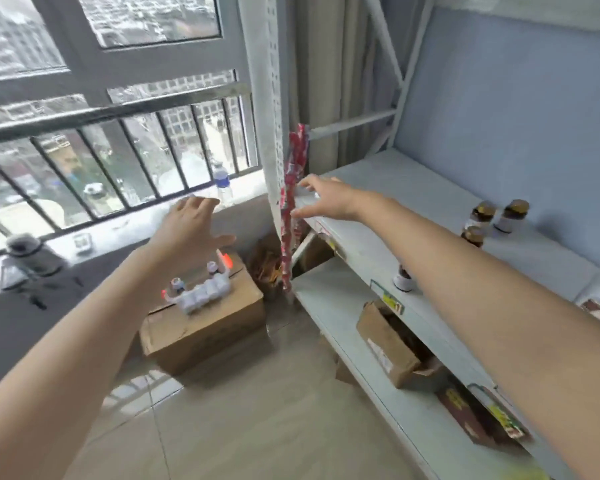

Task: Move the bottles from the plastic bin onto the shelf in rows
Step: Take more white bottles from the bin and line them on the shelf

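A small plastic bin (226, 265) with red-orange edges holds a row of white-labelled bottles (201, 294) and rests on a cardboard box (208, 323). My left hand (191, 226) hovers over the bin, fingers spread, holding nothing. My right hand (323, 200) reaches out above the left end of the white shelf (378, 188), fingers apart and empty. On that shelf, three brown bottles (492, 216) stand together at the right near the blue back wall. One more brown bottle (403, 277) stands near the shelf's front edge, partly behind my right forearm.
A white perforated upright (271, 116) with red wrapping (293, 202) marks the shelf's left end. The lower shelf (329, 299) carries an open carton (385, 341) and dark boxes. A barred window, a sill with a water bottle (222, 183) and a dark flask (32, 254) lie left.
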